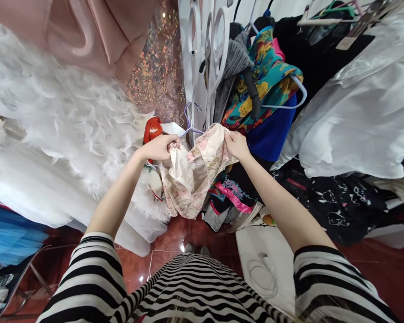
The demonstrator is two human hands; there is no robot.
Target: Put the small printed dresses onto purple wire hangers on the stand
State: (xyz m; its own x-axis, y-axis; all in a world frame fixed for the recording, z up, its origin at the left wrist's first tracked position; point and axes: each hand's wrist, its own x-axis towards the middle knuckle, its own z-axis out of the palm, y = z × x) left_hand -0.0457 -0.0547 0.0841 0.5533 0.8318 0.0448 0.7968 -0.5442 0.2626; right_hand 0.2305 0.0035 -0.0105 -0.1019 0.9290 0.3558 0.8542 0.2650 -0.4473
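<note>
Stretched between my hands is a cream garment (202, 166) with a pink floral print, its lower folds hanging loose. My left hand (163, 147) is closed on its left edge, where pale plain fabric shows. On the other side my right hand (236, 144) grips the upper right edge with the fingers folded in. Just behind the garment is a lilac hanger (190, 128), its hook upward and its lower part hidden by the cloth. Red fabric (153, 130) lies right beside my left wrist.
White feathery clothing (70, 121) fills the left side. At the right hang a colourful floral garment (265, 72) and white satin clothing (360, 121). A white board or box with a coiled cable (262, 278) lies low right. The floor (175, 237) has red tiles.
</note>
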